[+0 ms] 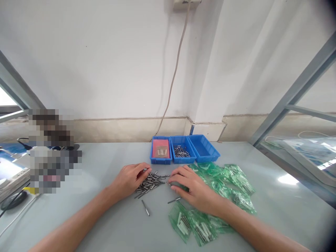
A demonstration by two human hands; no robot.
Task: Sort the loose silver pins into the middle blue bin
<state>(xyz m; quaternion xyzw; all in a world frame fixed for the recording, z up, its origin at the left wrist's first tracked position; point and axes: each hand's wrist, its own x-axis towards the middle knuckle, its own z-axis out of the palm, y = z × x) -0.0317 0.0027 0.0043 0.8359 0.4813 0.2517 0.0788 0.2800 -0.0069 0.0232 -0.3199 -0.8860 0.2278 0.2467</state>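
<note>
A loose pile of small dark metal pins lies on the table between my hands. At the pile's left edge is my left hand, thumb and forefinger brought together; whatever they pinch is hidden. My right hand is just right of the pile, its fingers curled down with the tips close to a few pins; I cannot make out what is in them. One single pin lies apart in front of the pile, and another pin is below my right fingers. Green plastic bags holding pins and white pieces spread under and around my right forearm.
Three blue bins stand in a row behind the pile: the left bin has a pink sheet and a small clear packet, the middle bin pins, the right bin nothing visible. Left are cables, a power strip and a pixelated area. Metal frames flank the table.
</note>
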